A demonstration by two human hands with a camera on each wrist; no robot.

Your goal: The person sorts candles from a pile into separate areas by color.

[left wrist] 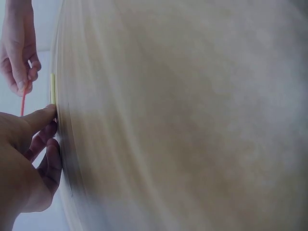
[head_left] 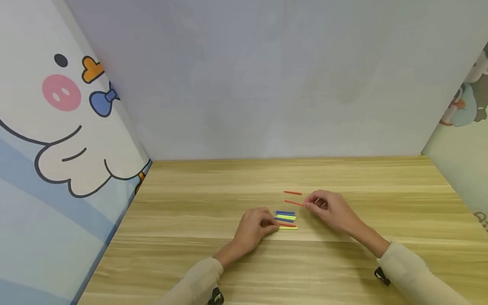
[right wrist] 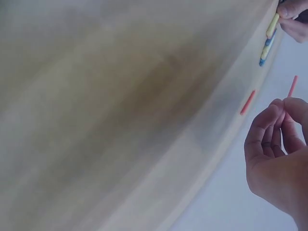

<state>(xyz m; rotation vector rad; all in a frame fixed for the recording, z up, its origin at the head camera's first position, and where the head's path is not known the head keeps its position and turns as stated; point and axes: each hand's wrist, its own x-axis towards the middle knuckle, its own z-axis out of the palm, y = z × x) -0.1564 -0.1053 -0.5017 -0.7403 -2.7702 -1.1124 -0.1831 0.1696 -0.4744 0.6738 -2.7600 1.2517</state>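
My right hand pinches one end of a thin red stick, which points left above the table; the right wrist view shows the stick raised from the surface. Farther back, a second red stick lies alone. My left hand rests at the left of a small group of sticks, its thumb and fingers pinching the end of the nearest yellow stick. Right behind it lies an orange-red stick, its left end hidden by the fingers. Blue sticks and yellow-green sticks lie side by side behind these.
The wood-grain table meets a plain pale wall at the back. A panel with a cartoon duck stands along the left edge, and another printed panel along the right.
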